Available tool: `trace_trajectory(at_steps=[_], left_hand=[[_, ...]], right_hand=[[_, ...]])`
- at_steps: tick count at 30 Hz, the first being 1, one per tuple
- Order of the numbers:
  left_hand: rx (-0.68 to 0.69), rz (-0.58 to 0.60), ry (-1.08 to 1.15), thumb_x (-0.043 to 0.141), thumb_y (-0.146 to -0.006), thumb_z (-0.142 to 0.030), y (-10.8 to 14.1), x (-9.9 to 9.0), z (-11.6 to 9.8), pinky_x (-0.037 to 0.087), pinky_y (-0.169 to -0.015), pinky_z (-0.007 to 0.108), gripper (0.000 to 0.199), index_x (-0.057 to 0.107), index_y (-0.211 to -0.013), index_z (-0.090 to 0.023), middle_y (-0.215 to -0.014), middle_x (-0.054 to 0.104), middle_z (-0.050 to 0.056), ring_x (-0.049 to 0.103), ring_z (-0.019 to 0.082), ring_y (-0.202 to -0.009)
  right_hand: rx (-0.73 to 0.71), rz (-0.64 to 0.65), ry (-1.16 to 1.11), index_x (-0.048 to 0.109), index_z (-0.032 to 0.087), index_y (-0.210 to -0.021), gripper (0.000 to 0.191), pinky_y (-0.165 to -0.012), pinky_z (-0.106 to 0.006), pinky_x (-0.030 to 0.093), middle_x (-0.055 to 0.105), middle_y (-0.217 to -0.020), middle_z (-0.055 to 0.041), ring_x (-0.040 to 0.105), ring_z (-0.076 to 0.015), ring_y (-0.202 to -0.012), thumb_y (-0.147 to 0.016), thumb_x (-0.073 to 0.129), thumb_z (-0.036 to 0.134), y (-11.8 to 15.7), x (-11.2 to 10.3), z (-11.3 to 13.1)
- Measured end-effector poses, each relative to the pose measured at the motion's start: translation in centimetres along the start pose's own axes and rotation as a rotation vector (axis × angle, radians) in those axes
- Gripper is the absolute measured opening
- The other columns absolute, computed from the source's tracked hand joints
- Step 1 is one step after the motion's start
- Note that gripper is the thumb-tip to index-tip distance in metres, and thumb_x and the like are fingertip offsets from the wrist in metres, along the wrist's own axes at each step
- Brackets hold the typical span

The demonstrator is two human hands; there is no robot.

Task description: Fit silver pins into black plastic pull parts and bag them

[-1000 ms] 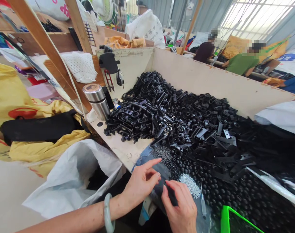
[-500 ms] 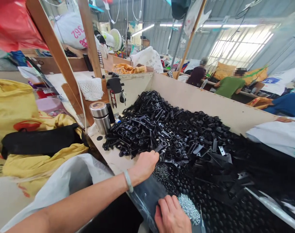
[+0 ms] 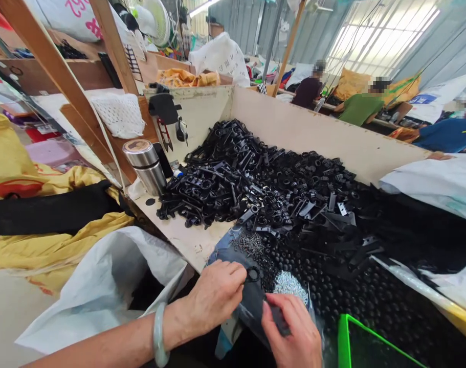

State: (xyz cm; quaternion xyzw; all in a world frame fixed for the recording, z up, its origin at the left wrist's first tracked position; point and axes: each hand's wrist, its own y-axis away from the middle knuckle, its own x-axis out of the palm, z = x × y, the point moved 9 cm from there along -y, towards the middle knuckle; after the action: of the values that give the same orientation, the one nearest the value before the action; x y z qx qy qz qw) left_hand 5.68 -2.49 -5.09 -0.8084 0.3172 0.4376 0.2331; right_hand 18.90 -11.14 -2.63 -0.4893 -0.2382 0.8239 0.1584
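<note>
My left hand (image 3: 219, 289), with a pale bangle at its wrist, is closed around a black plastic part with a ring-shaped end (image 3: 252, 274); the ring sticks out past the fingers. Close by on the right, my right hand (image 3: 294, 329) has thumb and fingertips together, and whatever they pinch is too small to name. Both hands are over a dark sheet (image 3: 227, 254) at the table's front edge. Just beyond them lie a heap of silvery screws (image 3: 290, 286), a heap of small dark screws (image 3: 250, 244) and many round black pieces (image 3: 332, 291).
Piles of black plastic parts (image 3: 213, 189) cover the walled table. A steel flask (image 3: 146, 171) stands at its left edge. A bright green frame (image 3: 344, 340) shows at lower right. An open white sack (image 3: 102, 286) is at left. Several people sit beyond the far wall (image 3: 313, 117).
My left hand has come back from the black pile with a ring-ended part and is near my right hand. The view has tilted down, and the green frame now shows.
</note>
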Motion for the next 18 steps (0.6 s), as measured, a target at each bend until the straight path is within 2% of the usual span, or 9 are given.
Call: trace_trajectory(at_steps=[2, 4, 7, 9, 12, 15, 18], left_hand=[[-0.108, 0.036, 0.236, 0.052, -0.085, -0.006, 0.9, 1.3, 0.4, 0.045, -0.079, 0.030, 0.019, 0.054, -0.094, -0.022, -0.093, 0.063, 0.000, 0.059, 0.018, -0.086], [-0.249, 0.052, 0.487, 0.055, -0.078, -0.006, 1.6, 2.3, 1.2, 0.045, -0.080, 0.028, 0.033, 0.054, -0.107, -0.023, -0.096, 0.061, -0.001, 0.058, 0.016, -0.088], [-0.441, 0.108, 0.775, 0.062, -0.072, -0.011, 2.1, 4.0, 2.0, 0.046, -0.074, 0.025, 0.055, 0.053, -0.124, -0.024, -0.094, 0.059, -0.003, 0.056, 0.014, -0.081], [-0.491, 0.123, 0.899, 0.064, -0.071, -0.013, 2.2, 4.6, 2.1, 0.046, -0.072, 0.025, 0.048, 0.059, -0.118, -0.021, -0.091, 0.059, -0.002, 0.056, 0.014, -0.079], [-0.536, 0.141, 1.044, 0.060, -0.075, -0.017, 2.4, 5.1, 1.9, 0.046, -0.064, 0.023, 0.020, 0.063, -0.095, -0.018, -0.082, 0.058, -0.002, 0.057, 0.013, -0.072], [-0.591, 0.246, 1.158, 0.056, -0.078, -0.020, 2.8, 5.5, 0.9, 0.036, -0.047, 0.020, 0.020, 0.060, -0.098, -0.018, -0.077, 0.057, -0.004, 0.051, 0.008, -0.050], [-0.581, 0.317, 1.216, 0.055, -0.077, -0.019, 2.9, 5.1, -0.3, 0.030, -0.045, 0.020, 0.019, 0.058, -0.095, -0.018, -0.074, 0.055, -0.005, 0.044, 0.005, -0.045]], right_hand=[[0.051, -0.004, -0.035, 0.067, 0.023, -0.100, 0.009, -0.067, -0.022, 0.054, 0.071, -0.087, -0.0011, 0.068, -0.0128, -0.076, -0.098, 0.059, 0.027, 0.5, -0.4, 0.5], [0.080, 0.000, -0.065, 0.067, 0.022, -0.100, 0.009, -0.067, -0.022, 0.054, 0.070, -0.087, -0.0013, 0.068, -0.0127, -0.075, -0.097, 0.060, 0.026, 1.0, -0.3, 1.1], [0.101, 0.021, -0.088, 0.067, 0.022, -0.102, 0.008, -0.068, -0.022, 0.055, 0.070, -0.089, -0.0022, 0.068, -0.0132, -0.078, -0.096, 0.063, 0.025, 1.6, 0.2, 1.5], [0.090, 0.028, -0.099, 0.067, 0.021, -0.104, 0.010, -0.069, -0.022, 0.055, 0.070, -0.090, -0.0028, 0.068, -0.0134, -0.079, -0.094, 0.065, 0.023, 1.8, 0.6, 1.6], [0.038, 0.012, -0.119, 0.067, 0.019, -0.106, 0.013, -0.071, -0.023, 0.056, 0.071, -0.091, -0.0037, 0.068, -0.0140, -0.080, -0.093, 0.066, 0.020, 1.6, 0.7, 2.1], [-0.001, 0.002, -0.111, 0.068, 0.018, -0.105, 0.012, -0.071, -0.024, 0.055, 0.071, -0.089, -0.0045, 0.068, -0.0143, -0.080, -0.094, 0.065, 0.020, 1.1, 0.8, 2.5], [-0.041, 0.003, -0.075, 0.068, 0.017, -0.105, 0.011, -0.073, -0.026, 0.055, 0.071, -0.090, -0.0052, 0.068, -0.0147, -0.080, -0.096, 0.064, 0.021, 0.8, 0.8, 2.7]])
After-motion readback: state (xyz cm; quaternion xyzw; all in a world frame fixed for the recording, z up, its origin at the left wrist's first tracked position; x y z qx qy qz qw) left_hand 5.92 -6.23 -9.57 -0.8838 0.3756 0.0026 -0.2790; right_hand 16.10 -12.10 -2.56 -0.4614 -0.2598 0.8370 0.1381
